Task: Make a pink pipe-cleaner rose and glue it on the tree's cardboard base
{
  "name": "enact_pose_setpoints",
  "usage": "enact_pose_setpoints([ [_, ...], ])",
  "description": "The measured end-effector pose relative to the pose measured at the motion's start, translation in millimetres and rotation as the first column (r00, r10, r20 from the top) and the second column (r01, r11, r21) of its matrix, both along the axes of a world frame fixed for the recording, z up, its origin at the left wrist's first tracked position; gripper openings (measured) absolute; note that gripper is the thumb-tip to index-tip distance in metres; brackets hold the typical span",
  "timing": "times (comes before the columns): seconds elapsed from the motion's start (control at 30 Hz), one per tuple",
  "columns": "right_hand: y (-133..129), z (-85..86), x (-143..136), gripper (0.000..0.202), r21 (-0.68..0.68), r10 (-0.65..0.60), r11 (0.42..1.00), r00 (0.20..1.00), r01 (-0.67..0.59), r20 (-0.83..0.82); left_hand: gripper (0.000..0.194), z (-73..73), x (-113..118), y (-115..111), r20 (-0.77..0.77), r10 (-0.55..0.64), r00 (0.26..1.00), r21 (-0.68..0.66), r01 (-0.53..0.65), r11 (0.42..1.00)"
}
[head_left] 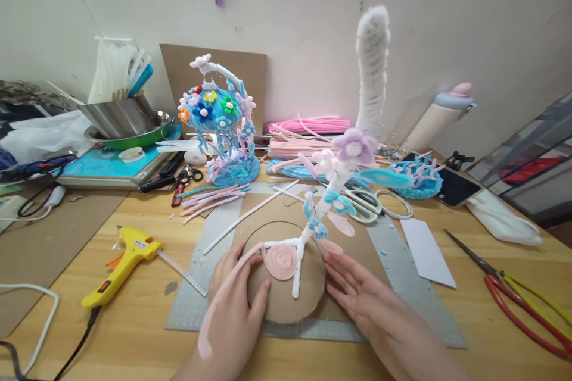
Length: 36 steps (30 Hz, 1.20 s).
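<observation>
A round cardboard disc (308, 297) lies between my two hands, on a larger cardboard sheet. My left hand (239, 294) grips its left edge, with the thumb on top. The extended fingers of my right hand (357, 289) hold the right edge. On the disc stands a white pipe-cleaner stem (320, 208) with splayed feet, leaning right and topped by a thick fuzzy white end. A purple flower (354, 147), a pink flower and blue flowers sit along it. At its foot is a pink pipe-cleaner coil (280, 262), whose loose tail runs across my left hand and wrist.
To the left lies a yellow glue gun (123, 262) with a glue stick in it. Red-and-yellow-handled scissors (518, 292) are at right. Behind stand a flower-covered blue pipe-cleaner piece (214, 113), pink pipe-cleaner bundles (304, 146) and a metal bowl (118, 116). A grey mat (192, 303) lies underneath.
</observation>
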State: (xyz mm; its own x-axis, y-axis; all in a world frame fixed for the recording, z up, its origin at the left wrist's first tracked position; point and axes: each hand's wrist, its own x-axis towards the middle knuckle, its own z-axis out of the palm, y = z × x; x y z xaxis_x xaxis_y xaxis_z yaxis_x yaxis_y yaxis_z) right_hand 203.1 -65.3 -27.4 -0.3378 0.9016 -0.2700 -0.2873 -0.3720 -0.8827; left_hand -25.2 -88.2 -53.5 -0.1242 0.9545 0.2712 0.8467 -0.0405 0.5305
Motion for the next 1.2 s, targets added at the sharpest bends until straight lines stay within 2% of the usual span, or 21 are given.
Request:
enact_pose_setpoints([
  [0.13,-1.2,-14.6,4.3,0.049,0.030,0.019,0.999,1.000,-0.018,-0.008,0.035,-1.5,2.8,-5.0,-0.036,-0.050,0.998,-0.002,0.050,0.999],
  [0.23,-3.2,-21.3,7.2,0.052,0.056,0.051,0.997,0.998,-0.054,0.046,0.036,-3.5,3.0,-9.3,-0.064,-0.072,0.995,-0.007,0.072,0.997],
  [0.4,-5.5,-13.4,6.9,0.055,0.107,0.088,0.988,0.975,-0.112,0.205,0.040,-4.6,4.7,-9.9,-0.097,-0.065,0.993,-0.018,0.064,0.998],
  [0.6,-3.9,-9.5,8.5,0.055,0.163,0.103,0.975,0.957,-0.150,0.270,0.044,1.9,4.8,-6.3,-0.172,-0.076,0.982,-0.031,0.071,0.997],
  [0.7,-2.6,-8.4,12.6,0.054,0.241,0.064,0.955,0.912,-0.174,0.405,0.043,5.3,5.1,-5.0,-0.193,-0.045,0.980,-0.055,0.034,0.998],
  [0.8,-2.4,3.4,12.1,0.027,0.409,-0.080,0.880,0.773,-0.243,0.630,0.046,5.5,5.6,-3.5,-0.199,-0.054,0.978,-0.048,0.046,0.998],
  [0.87,-2.7,16.2,5.3,0.015,0.509,-0.135,0.778,0.693,-0.369,0.708,0.046,5.2,6.1,-2.5,-0.195,-0.051,0.980,-0.048,0.043,0.998],
  [0.93,-1.8,29.6,-8.6,0.018,0.578,-0.130,0.657,0.682,-0.484,0.719,0.045,5.9,6.7,-2.1,-0.180,-0.040,0.983,-0.064,0.029,0.998],
  [1.0,1.8,41.1,-29.2,0.022,0.641,-0.156,0.559,0.693,-0.525,0.704,0.044,6.8,7.2,-2.3,-0.170,-0.038,0.985,-0.068,0.027,0.997],
  [1.07,8.9,49.5,-53.8,0.029,0.625,-0.166,0.558,0.664,-0.546,0.729,0.044,6.5,7.2,-3.0,-0.170,-0.045,0.984,-0.050,0.037,0.998],
  [1.13,17.9,54.7,-78.4,0.037,0.600,-0.214,0.595,0.615,-0.534,0.759,0.042,3.8,6.6,-3.6,-0.168,-0.039,0.985,-0.034,0.034,0.999],
  [1.2,25.8,56.4,-97.9,0.047,0.582,-0.221,0.591,0.583,-0.558,0.782,0.040,-1.2,5.6,-4.1,-0.167,-0.035,0.985,-0.027,0.031,0.999],
])
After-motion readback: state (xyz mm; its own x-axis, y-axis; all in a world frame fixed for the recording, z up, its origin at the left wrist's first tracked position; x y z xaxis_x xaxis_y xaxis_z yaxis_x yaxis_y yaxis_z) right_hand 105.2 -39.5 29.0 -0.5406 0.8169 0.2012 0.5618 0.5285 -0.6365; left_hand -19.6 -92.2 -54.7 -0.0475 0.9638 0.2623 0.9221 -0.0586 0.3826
